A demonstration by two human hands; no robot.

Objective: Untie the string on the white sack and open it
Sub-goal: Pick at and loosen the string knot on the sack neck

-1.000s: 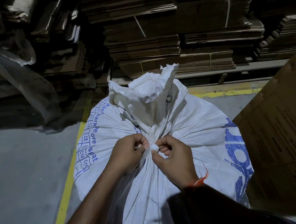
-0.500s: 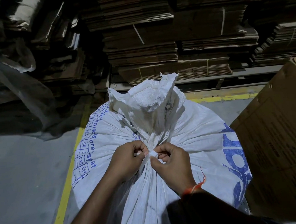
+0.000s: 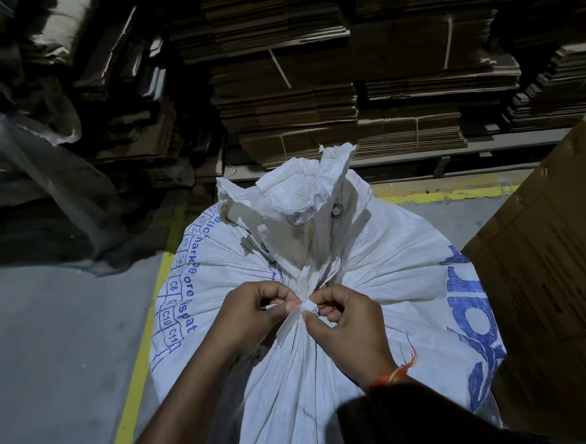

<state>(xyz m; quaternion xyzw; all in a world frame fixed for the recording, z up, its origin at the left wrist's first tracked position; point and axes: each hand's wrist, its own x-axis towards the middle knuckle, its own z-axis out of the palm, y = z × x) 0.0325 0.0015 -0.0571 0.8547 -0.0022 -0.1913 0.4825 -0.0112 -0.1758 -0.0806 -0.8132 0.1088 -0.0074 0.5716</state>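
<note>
String (image 3: 292, 319) still knotted | left hand (image 3: 252, 315), right hand (image 3: 347, 325) keep pinching it | sack (image 3: 373, 271) unopened

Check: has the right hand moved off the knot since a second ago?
No. The right hand still pinches the string at the sack neck, opposite the left hand, same spot relative to the sack's gathered folds.

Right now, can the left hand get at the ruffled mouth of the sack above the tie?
Probably yes: the left hand pinches the string, and nothing lies between it and the ruffled mouth.
</note>
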